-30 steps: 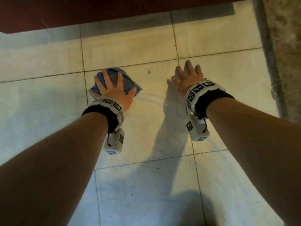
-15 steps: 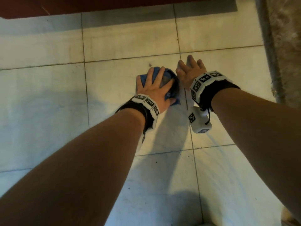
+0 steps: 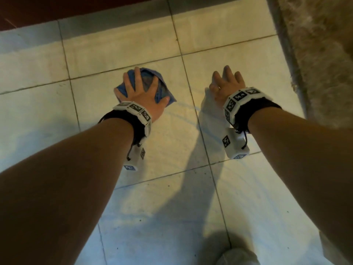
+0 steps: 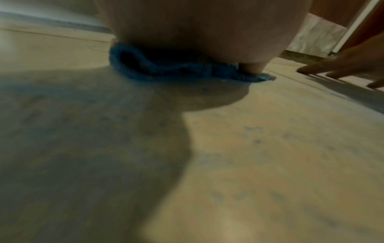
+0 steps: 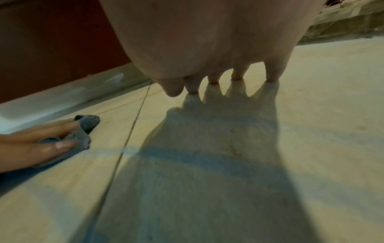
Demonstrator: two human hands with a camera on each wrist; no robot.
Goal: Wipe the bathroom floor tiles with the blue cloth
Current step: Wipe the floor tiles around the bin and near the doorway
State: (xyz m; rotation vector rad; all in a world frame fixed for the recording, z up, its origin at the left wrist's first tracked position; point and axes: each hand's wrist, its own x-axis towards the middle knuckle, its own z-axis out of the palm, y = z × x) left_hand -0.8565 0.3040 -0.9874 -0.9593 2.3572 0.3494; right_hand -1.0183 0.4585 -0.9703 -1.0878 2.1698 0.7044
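A crumpled blue cloth (image 3: 149,84) lies on the pale floor tiles (image 3: 168,142), flattened under my left hand (image 3: 142,90), whose fingers are spread straight over it. From the left wrist view the cloth (image 4: 176,70) bulges out beneath the palm. In the right wrist view, the cloth (image 5: 83,131) and the left fingers show at the far left. My right hand (image 3: 226,85) stands on the floor to the right of the cloth, fingers straight, tips touching the tile (image 5: 234,78). It holds nothing.
A dark red-brown door or panel (image 3: 66,8) runs along the top, above a pale sill. A rough stone-like step (image 3: 324,54) borders the right side. Faint wet streaks (image 3: 183,115) curve across the tile between the hands. A grey rounded shape (image 3: 236,257) sits at the bottom edge.
My left hand slid the cloth right until it was next to the right hand, then back left to the middle of the tile. The right hand stayed planted.
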